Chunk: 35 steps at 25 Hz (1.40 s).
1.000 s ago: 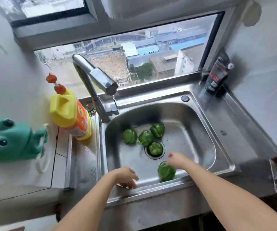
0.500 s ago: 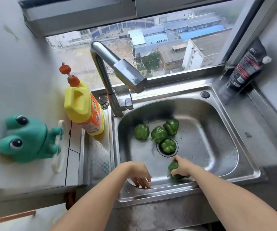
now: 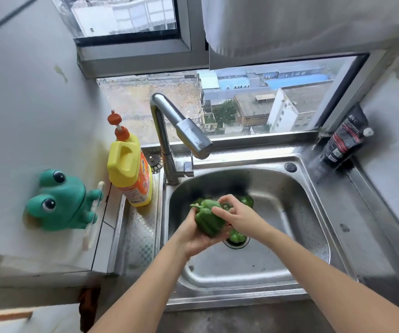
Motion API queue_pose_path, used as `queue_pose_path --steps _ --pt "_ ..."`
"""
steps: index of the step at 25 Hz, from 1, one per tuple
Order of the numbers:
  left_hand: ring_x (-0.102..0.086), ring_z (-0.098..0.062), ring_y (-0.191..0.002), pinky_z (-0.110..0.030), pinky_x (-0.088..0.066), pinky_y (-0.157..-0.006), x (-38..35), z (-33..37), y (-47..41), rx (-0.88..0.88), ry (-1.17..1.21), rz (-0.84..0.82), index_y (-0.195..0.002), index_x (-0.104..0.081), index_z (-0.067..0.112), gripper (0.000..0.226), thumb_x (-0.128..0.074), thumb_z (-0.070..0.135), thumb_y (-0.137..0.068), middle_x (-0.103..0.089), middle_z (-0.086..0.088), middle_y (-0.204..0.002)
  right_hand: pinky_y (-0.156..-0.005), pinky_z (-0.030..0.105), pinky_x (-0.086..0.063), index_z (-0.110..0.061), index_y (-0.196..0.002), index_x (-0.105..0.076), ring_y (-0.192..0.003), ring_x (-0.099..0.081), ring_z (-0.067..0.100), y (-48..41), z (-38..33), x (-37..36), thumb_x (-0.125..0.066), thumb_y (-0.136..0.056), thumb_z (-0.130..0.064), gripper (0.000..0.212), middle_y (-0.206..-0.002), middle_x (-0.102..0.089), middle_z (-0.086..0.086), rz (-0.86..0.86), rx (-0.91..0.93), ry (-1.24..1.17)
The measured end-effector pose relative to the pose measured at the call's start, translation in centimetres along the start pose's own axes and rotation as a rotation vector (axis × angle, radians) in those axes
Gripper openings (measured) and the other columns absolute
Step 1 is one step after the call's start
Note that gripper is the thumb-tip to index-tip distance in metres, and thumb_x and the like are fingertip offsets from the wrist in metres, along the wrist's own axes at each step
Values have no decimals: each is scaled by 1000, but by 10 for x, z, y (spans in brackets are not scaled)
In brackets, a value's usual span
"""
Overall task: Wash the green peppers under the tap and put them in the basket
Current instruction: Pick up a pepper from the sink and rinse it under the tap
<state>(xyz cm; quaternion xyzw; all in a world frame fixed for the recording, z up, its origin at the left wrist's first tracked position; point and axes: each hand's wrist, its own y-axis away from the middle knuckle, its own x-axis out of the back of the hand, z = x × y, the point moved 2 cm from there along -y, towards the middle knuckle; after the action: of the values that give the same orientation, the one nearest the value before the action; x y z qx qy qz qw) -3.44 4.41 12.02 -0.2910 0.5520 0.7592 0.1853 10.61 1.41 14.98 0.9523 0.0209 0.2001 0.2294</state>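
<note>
Green pepper [image 3: 207,219] held in both hands above the steel sink [image 3: 297,203].

Cupped from below, the left hand [image 3: 193,233] curls its fingers around the pepper, while the right hand [image 3: 238,216] closes over its top and right side. Other peppers lie beneath, one at the drain [image 3: 235,236], one farther back [image 3: 246,200]. Left of the sink stands a yellow detergent bottle [image 3: 127,169], with the tap [image 3: 169,140] beside it.
</note>
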Motion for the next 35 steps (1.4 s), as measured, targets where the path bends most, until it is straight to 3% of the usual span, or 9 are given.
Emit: queue_pose_path --steps 3,7,12,16,20,26,28,32,35 --pt "-61 -34 -96 -42 -59 -74 -15 11 10 -70 214 -53 -124 -56 3 60 -43 52 -92 -60 -26 -120 -82 32 -54 -24 -102 -63 -79 -67 11 -9 -26 20 -49 -90 -54 36 -83 -69 -4 -26 63 54" --pt "-60 -32 -95 -43 -57 -72 -32 30 28 -165 261 -27 -121 -57 5 54 -51 47 -88 -56 -22 -126 -71 31 -55 -13 -85 -66 -68 -65 16 -57 -71 57 -55 -89 -49 39 -73 -71 4 73 38 24" --pt "-60 -32 -94 -45 -57 -66 -42 36 39 -243 202 116 -109 -62 7 49 -51 50 -88 -63 -21 -108 -71 35 -58 4 -117 -57 -78 -66 27 -115 -123 50 -51 -95 -36 46 -107 -66 20 -143 23 91" --pt "-63 -32 -94 -41 -60 -64 -42 32 41 -321 146 196 -107 -62 7 52 -51 54 -87 -68 -21 -103 -69 36 -53 10 -121 -51 -76 -60 35 -133 -122 28 -45 -97 -23 41 -97 -59 23 -222 -13 185" --pt "-64 -29 -88 -40 -58 -69 -40 30 45 -345 89 223 -99 -63 6 45 -48 48 -91 -74 -17 -80 -79 41 -51 1 -115 -54 -83 -57 30 -147 -100 29 -47 -96 -22 31 -100 -58 19 -200 -40 65" --pt "-65 -34 -89 -51 -48 -87 -39 21 42 -326 74 191 -93 -71 5 48 -52 49 -87 -73 -21 -90 -91 45 -50 6 -131 -44 -84 -62 29 -153 -59 27 -42 -98 -16 40 -114 -57 28 -252 -136 -383" --pt "-66 -36 -86 -56 -48 -85 -37 22 42 -341 73 170 -85 -75 9 49 -53 51 -85 -72 -21 -92 -87 42 -53 2 -132 -45 -82 -64 27 -157 -59 23 -42 -98 -20 41 -113 -58 23 -212 -139 -353" --pt "-63 -35 -94 -51 -51 -84 -40 23 37 -413 137 224 -103 -65 9 41 -56 46 -87 -71 -21 -95 -96 45 -50 -3 -124 -48 -99 -59 26 -129 -69 14 -43 -95 -39 46 -107 -55 11 -14 -180 -127" --pt "-63 -32 -92 -48 -50 -86 -47 21 34 -497 143 300 -99 -62 10 34 -48 40 -94 -69 -20 -93 -105 39 -41 -19 -119 -57 -110 -54 17 -64 -67 6 -41 -98 -36 31 -116 -58 -1 -41 35 -211"
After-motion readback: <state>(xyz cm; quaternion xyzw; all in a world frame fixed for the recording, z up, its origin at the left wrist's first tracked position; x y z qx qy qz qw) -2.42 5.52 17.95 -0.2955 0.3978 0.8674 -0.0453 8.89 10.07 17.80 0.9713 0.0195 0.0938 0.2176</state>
